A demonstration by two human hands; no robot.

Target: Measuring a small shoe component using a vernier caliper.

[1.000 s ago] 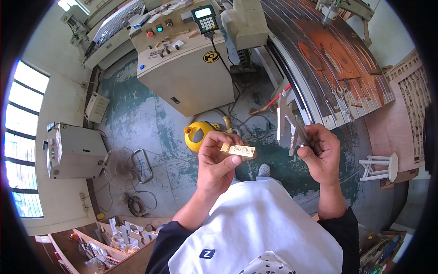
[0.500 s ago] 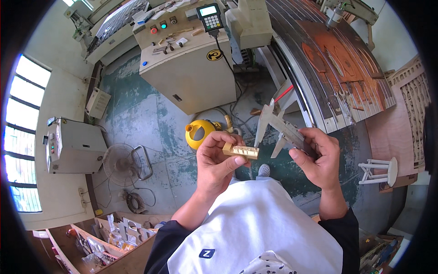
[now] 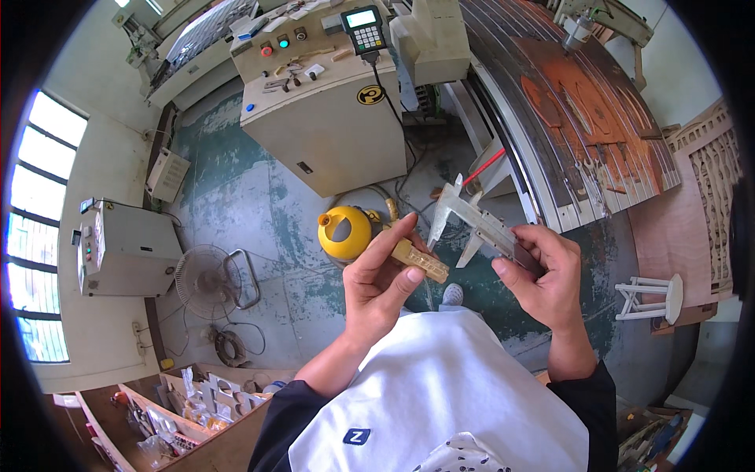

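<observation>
My left hand (image 3: 375, 293) pinches a small tan-gold block (image 3: 425, 264) with a carved or stamped relief along its side. The block tilts down to the right, and its thumb-side end is partly hidden by my fingers; whether it is wood or brass I cannot tell. In my right hand (image 3: 553, 277), thumb and fingers close round the dark end of a metal vernier caliper (image 3: 486, 221). The caliper's long jaws are spread apart and point down and left. Its nearer jaw tip comes close to the block, and I cannot tell if they touch.
Ahead stands a beige control cabinet (image 3: 330, 134) with a handheld keypad (image 3: 363, 31) on it. A slotted machine bed (image 3: 550, 157) carries a reddish-brown carved board (image 3: 586, 98). Beyond my left hand is a yellow canister (image 3: 346, 234); a fan (image 3: 206, 282) and a white stool (image 3: 653, 297) stand on either side.
The block has turned in my left hand, its right end now tipped downward and another face showing. My left index finger has lifted. The caliper has shifted slightly left.
</observation>
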